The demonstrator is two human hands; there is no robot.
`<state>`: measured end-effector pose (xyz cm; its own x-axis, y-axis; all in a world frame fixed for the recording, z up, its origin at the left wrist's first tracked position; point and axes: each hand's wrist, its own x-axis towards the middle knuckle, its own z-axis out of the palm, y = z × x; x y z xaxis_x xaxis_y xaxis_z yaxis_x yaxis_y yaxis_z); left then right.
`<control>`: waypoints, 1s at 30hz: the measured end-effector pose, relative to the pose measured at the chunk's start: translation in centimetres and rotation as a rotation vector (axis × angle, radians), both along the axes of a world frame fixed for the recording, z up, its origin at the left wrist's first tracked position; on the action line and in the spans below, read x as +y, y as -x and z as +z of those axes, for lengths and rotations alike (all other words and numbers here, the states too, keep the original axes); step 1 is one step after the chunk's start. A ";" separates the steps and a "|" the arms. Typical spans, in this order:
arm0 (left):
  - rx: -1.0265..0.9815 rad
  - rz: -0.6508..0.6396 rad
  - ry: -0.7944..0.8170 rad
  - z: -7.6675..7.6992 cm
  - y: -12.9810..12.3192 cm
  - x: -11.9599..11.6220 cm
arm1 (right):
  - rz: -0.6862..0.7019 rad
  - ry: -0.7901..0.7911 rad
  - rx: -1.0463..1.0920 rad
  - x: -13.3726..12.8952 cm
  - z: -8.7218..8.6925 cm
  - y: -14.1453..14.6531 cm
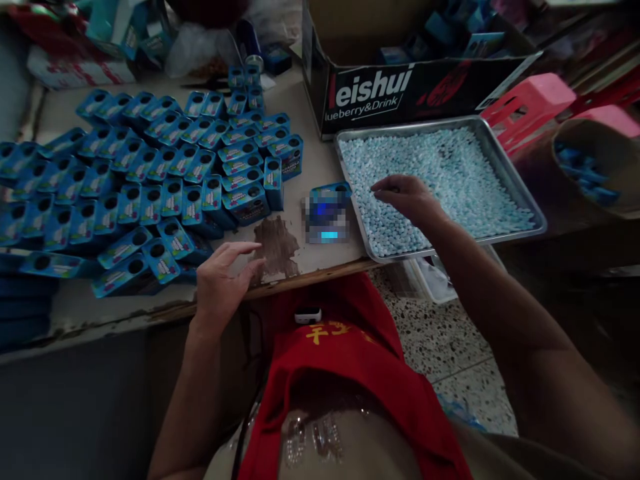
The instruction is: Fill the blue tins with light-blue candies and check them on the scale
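Left hand (pixel 227 277) curls, fingers apart, empty; right hand (pixel 406 198) bends over the tray (pixel 519 190), fingertips close; I can't tell what's held.

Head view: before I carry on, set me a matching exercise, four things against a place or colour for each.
1. right hand
2. left hand
3. apron
4. black printed carton

A. behind the metal tray
B. red with yellow lettering
C. over the pale blue pellets
D. beside the worn brown patch

Pairs: 1-C, 2-D, 3-B, 4-A
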<state>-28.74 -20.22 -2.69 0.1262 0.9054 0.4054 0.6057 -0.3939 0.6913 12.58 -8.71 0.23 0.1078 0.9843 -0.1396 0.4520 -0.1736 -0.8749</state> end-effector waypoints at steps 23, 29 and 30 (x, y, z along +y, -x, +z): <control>0.074 0.044 0.212 -0.2 -3.2 -3.8 | 0.311 -0.262 -0.013 2.7 2.2 4.6; 0.160 0.032 0.171 0.2 -5.5 -1.3 | 0.379 -0.288 -0.074 3.4 2.3 5.5; 0.181 0.044 0.123 0.6 -6.3 -0.1 | 0.371 -0.279 -0.032 3.5 2.1 5.2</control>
<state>-22.42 -20.29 -2.12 0.1461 0.9529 0.2660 0.7393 -0.2838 0.6107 7.35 -5.23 2.37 -0.2591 0.9566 0.1334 0.4667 0.2450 -0.8498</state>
